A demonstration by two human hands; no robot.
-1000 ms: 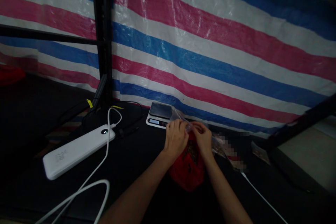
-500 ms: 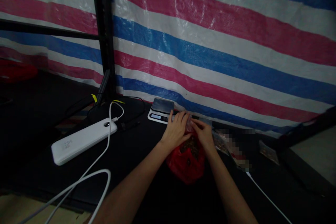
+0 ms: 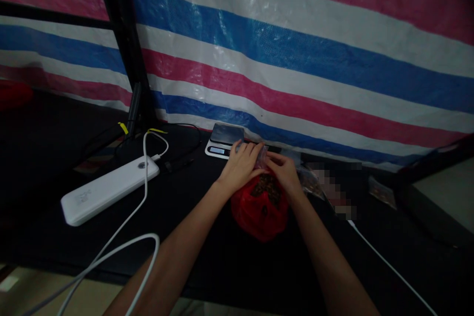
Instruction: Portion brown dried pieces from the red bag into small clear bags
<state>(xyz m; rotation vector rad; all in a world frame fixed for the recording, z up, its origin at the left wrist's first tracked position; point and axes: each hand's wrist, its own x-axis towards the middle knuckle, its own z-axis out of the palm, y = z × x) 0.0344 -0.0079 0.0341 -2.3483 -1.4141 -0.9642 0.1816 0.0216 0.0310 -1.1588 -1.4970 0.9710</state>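
A small clear plastic bag (image 3: 261, 157) is between my two hands, above a red plastic bag (image 3: 259, 217). My left hand (image 3: 242, 165) is closed on its left side, fingers bent over it. Opposite, the fingers of my right hand (image 3: 282, 170) pinch the clear bag's right side. Small dark brown pieces (image 3: 267, 188) lie in the mouth of the red bag, just below my hands. Behind my left hand stands a white digital scale (image 3: 217, 150) with a lit display and a dark weighing plate. My fingers hide part of the clear bag and the scale's right side.
A white power bank (image 3: 107, 190) with a white cable lies left on the black table (image 3: 192, 242). Filled clear bags (image 3: 382, 192) and a blurred-out item (image 3: 333, 192) with a white cable lie right. Striped plastic sheeting (image 3: 296, 69) hangs behind, beside a black post (image 3: 120, 24).
The head view has tilted slightly down and shifted right, so the sheeting and table things sit differently in frame. Both hands stay on the clear bag, with little finger movement visible.
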